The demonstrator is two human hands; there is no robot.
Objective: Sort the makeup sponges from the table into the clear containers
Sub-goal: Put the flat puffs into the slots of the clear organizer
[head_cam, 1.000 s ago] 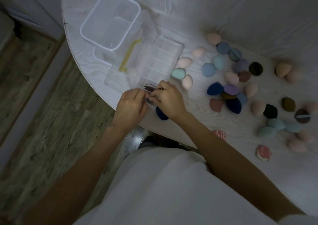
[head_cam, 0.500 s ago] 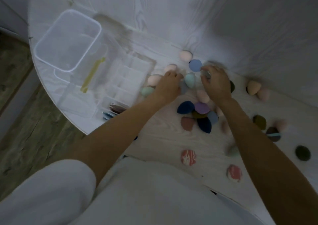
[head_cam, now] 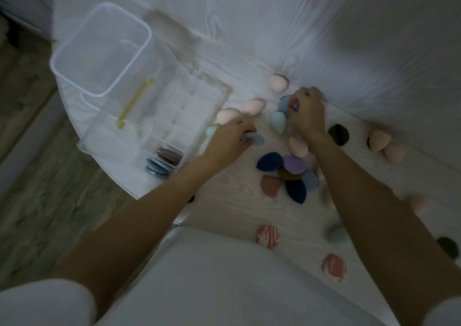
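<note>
The sorting has only just begun. In the flat clear box with little rooms [head_cam: 159,126], two rooms near the person hold thin flat sponges: a stack of blue ones [head_cam: 156,167] and a stack of brown ones [head_cam: 169,155]. All the other rooms look bare, and the tall clear tub [head_cam: 99,49] beside it looks bare too. So most of the work is left, I think. Lots of sponges lie loose on the white table [head_cam: 249,26]. They are small and soft-looking, many shaped like eggs or drops, in pink, mint, purple, dark blue and black. A bunch [head_cam: 287,173] sits close together between the two arms, and two round red-and-white ones [head_cam: 267,236] lie near the person's body. The left hand [head_cam: 229,138] is just beside the flat box, and its fingers hold a flat pale blue sponge [head_cam: 255,138] low over the table. The right hand [head_cam: 308,116] is farther out, and its fingers are curled around a round blue sponge [head_cam: 287,105], with a mint one [head_cam: 278,121] touching it. The picture is a bit blurry there.
</note>
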